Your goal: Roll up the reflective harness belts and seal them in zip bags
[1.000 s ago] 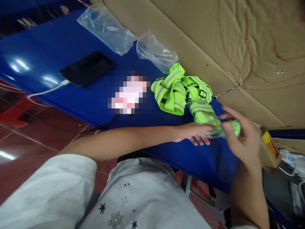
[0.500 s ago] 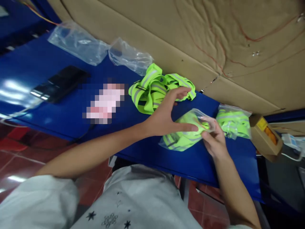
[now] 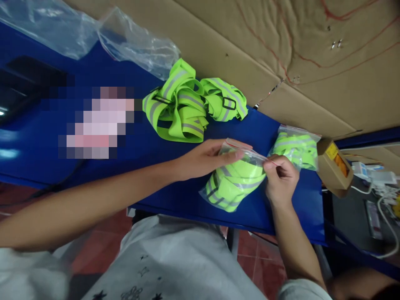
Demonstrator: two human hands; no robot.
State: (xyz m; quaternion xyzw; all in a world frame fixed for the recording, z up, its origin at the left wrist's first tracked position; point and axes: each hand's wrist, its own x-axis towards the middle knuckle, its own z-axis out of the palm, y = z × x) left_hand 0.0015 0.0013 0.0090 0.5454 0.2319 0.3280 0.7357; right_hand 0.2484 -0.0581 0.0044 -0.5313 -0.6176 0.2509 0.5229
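Note:
Between my hands is a clear zip-lock bag with a folded neon-yellow reflective strap inside. My left hand grips its upper left edge, thumb in front and fingers behind. At the upper right corner, my right hand pinches the zip strip between thumb and curled fingers. Beyond my left hand lies a loose heap of neon reflective straps with black buckles. Another filled zip-lock bag lies on the blue table behind my right hand.
Clear plastic bags lie along the cardboard wall at the back left. A black device and a blurred-out pink item are on the left. An open cardboard box stands at the right end, near white cables.
My left hand has come down from near the strap heap and taken hold of the bag's top edge. My right hand has shifted to the zip's corner, and the bag hangs more upright.

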